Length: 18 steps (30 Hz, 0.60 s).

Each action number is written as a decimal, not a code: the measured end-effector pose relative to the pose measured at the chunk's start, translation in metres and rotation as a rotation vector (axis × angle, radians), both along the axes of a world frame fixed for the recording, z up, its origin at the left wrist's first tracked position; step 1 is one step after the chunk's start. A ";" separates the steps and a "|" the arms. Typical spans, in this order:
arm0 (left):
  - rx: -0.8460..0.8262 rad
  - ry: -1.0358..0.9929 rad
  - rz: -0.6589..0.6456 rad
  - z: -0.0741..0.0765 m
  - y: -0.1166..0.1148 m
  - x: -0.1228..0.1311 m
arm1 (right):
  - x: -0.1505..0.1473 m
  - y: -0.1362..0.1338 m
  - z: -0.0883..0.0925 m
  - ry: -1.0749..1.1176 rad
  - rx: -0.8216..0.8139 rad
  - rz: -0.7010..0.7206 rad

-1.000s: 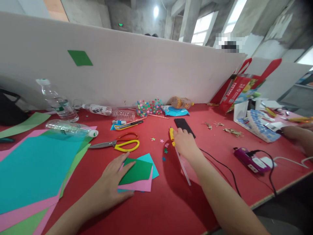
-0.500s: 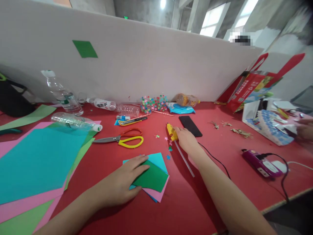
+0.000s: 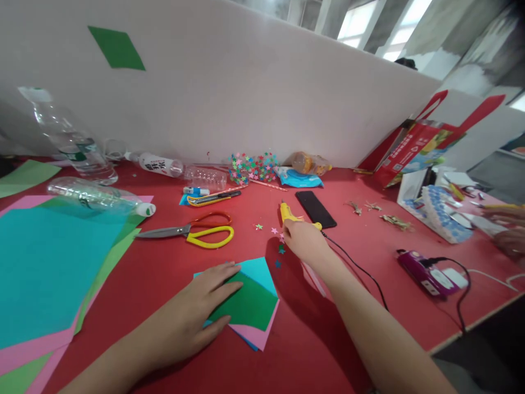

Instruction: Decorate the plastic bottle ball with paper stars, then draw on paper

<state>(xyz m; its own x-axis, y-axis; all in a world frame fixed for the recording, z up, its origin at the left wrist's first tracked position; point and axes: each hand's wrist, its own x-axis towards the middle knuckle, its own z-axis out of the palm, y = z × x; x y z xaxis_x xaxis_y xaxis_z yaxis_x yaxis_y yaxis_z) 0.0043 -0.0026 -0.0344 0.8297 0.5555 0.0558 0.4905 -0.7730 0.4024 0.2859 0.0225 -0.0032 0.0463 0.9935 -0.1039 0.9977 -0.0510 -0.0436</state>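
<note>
My left hand (image 3: pixel 200 306) lies flat on a small stack of coloured paper, fingers apart. A green sheet (image 3: pixel 250 303) is on top, with light blue and pink edges showing beneath. My right hand (image 3: pixel 305 241) is closed around a yellow glue gun (image 3: pixel 289 212), whose nozzle points away from me. Fingers partly hide its body. A clear glue stick (image 3: pixel 315 282) sticks out behind, partly covered by the wrist. The black cord (image 3: pixel 356 260) trails right. Small star sequins (image 3: pixel 281 249) lie between my hands. Scissors (image 3: pixel 209 235) with red and yellow handles rest beyond the left hand.
Large coloured sheets (image 3: pixel 45 268) and plastic bottles (image 3: pixel 90 197) lie at left. Farther back are a utility knife (image 3: pixel 213 198), a container of star sequins (image 3: pixel 252 167) and a blue packet (image 3: pixel 301 178). A phone (image 3: pixel 315 209) and purple power strip (image 3: pixel 429 273) lie right, near another person's hand (image 3: pixel 511 235).
The glue gun has turned in my right hand, so its handle now shows at the right. My left hand stays on the paper stack. The view has shifted slightly.
</note>
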 end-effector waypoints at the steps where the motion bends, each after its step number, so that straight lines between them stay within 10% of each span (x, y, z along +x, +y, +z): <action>1: -0.002 -0.006 0.002 0.000 0.000 0.000 | 0.003 0.000 -0.001 -0.007 0.000 -0.027; 12: -0.013 -0.010 0.005 -0.001 0.002 0.002 | 0.006 -0.009 0.001 0.308 -0.205 0.112; 18: -0.025 -0.045 -0.004 -0.004 0.003 0.001 | -0.005 0.010 -0.015 0.291 0.059 0.027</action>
<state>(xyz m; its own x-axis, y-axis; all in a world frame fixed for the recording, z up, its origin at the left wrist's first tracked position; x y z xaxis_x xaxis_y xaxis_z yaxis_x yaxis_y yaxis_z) 0.0056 0.0000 -0.0384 0.8290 0.5536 0.0791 0.4684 -0.7646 0.4427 0.2808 0.0328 -0.0187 -0.0039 0.9987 -0.0509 0.9438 -0.0131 -0.3302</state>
